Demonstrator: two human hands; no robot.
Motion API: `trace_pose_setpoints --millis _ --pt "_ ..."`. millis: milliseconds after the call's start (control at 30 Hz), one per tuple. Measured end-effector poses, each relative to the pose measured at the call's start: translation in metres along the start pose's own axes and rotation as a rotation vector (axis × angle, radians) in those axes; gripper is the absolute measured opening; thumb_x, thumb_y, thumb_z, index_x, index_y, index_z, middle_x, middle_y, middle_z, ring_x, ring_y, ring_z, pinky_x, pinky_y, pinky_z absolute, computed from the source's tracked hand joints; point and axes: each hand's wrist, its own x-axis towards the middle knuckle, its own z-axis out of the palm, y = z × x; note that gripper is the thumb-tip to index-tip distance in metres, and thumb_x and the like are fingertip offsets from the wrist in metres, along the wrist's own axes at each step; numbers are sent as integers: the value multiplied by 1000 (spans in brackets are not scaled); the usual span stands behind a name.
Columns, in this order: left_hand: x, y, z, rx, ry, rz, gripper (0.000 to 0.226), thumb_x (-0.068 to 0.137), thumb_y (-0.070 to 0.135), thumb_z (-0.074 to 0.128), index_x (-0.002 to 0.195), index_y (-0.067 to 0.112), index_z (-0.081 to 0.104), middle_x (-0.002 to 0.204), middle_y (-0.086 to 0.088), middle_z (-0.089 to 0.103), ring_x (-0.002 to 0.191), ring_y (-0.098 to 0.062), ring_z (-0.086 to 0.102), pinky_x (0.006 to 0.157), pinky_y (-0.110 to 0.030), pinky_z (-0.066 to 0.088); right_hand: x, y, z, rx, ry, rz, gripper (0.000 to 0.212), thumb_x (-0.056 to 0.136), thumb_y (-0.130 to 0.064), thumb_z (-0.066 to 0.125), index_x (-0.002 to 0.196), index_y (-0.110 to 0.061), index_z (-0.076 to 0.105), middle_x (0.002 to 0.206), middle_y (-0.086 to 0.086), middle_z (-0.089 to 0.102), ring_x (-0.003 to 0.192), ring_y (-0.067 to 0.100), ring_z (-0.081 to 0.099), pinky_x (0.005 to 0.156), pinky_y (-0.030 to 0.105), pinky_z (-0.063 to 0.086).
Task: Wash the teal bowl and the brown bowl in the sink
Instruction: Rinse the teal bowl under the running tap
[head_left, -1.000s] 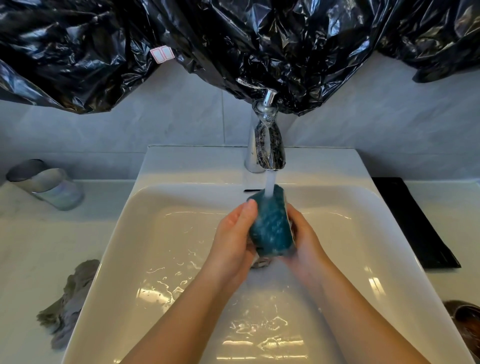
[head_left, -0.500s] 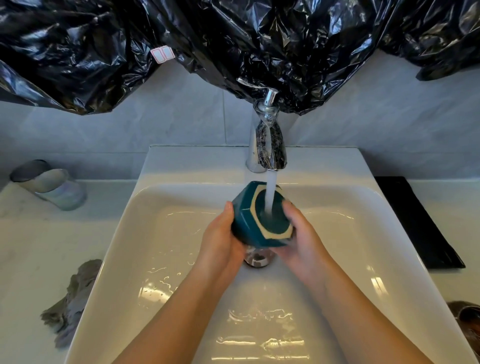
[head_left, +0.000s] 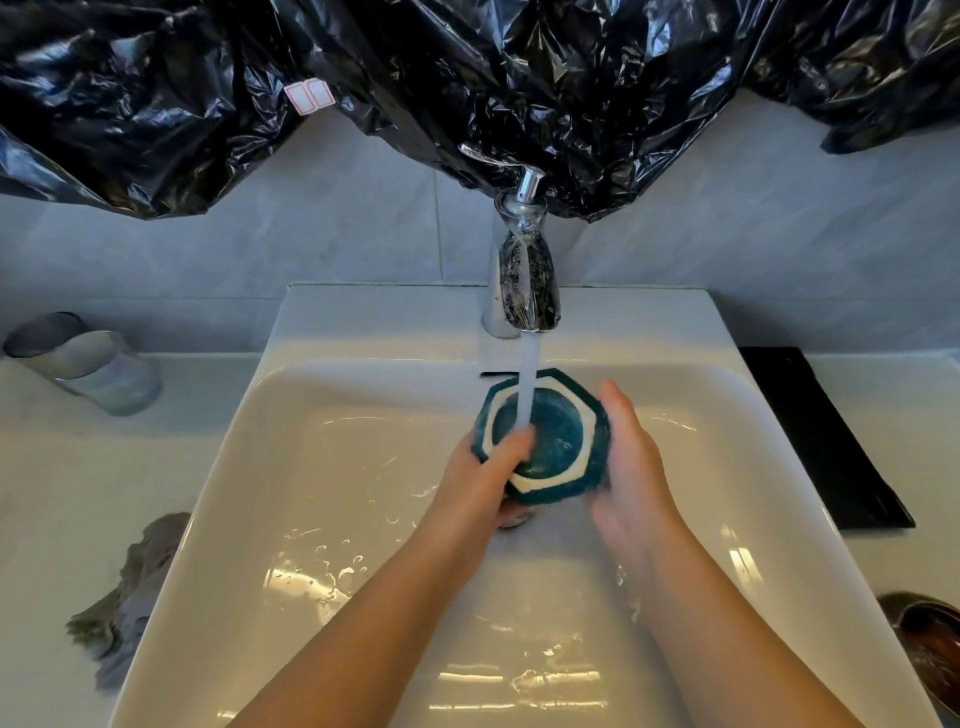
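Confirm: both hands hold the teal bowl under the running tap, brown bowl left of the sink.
Wrong side: the head view shows the brown bowl right of the sink. The left hand and right hand do hold the teal bowl under the tap.

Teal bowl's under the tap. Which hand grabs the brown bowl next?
Right, probably. The brown bowl sits right of the sink, nearer the right hand; the left hand grips the teal bowl by its rim.

The sink (head_left: 322, 467) lies open along its left and right sides. The tap (head_left: 524, 280) and its water stream (head_left: 529, 374) bar the back middle; black plastic (head_left: 519, 78) hangs low above.
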Motion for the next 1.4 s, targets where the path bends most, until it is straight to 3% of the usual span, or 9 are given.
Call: trace_pose_setpoints --millis 233,400,600,767,933,1133,1233,1300,1400 --pt "-3 11 0 -385 29 -86 64 83 71 38 105 19 70 105 -9 73 98 -31 68 85 -50 54 -7 4 4 -153 -38 -264 24 100 -24 51 90 -21 73 83 -6 75 80 12 72 70 32 57" --pt "-8 23 -3 -281 139 67 44 92 55 43 95 19 70 91 -6 76 83 -23 71 74 -37 56 -6 9 7 -254 -42 -213 31 104 -30 42 92 -22 70 91 0 73 88 18 69 72 32 55" --pt "-12 16 -8 251 237 542 28 85 43 52 92 16 52 85 -5 63 81 -21 65 69 -39 56 -8 10 12 43 -217 143 48 97 -55 44 117 -17 65 105 16 71 100 33 69 80 50 58" --pt "-11 1 -4 517 -56 657 10 89 27 47 98 29 49 91 8 58 81 -1 56 70 -18 45 -3 8 2 278 -249 215 57 92 -59 48 111 -11 72 101 16 75 89 29 74 79 43 54" --pt "1 7 -28 1157 -249 938 8 83 8 63 89 11 60 87 0 59 83 -11 50 70 -26 46 7 1 -11 227 -288 222 58 91 -59 43 108 -13 75 103 18 73 95 32 65 85 44 47" --pt "-13 4 -11 978 -179 846 10 91 27 56 93 17 55 82 19 53 74 3 50 67 -9 38 0 8 -5 234 -433 103 46 86 -44 48 102 -13 78 103 15 73 91 26 70 76 36 58" --pt "-3 8 -23 1356 -229 996 28 93 39 51 89 14 63 88 4 64 84 -12 58 94 -27 42 2 9 -6 288 -431 144 49 87 -45 47 104 -11 78 105 17 72 88 28 71 70 38 60" --pt "3 12 -31 1633 -130 1039 42 90 50 42 93 18 67 97 2 68 98 -16 62 118 -40 20 5 9 -7 306 -430 169 51 92 -47 43 109 -12 76 110 17 72 91 29 71 73 42 59" --pt "2 14 -28 1714 -58 985 42 86 47 49 114 18 60 111 -1 65 108 -18 61 119 -35 10 6 9 -7 279 -424 157 48 93 -45 44 121 -16 69 121 16 69 102 30 69 75 43 57"
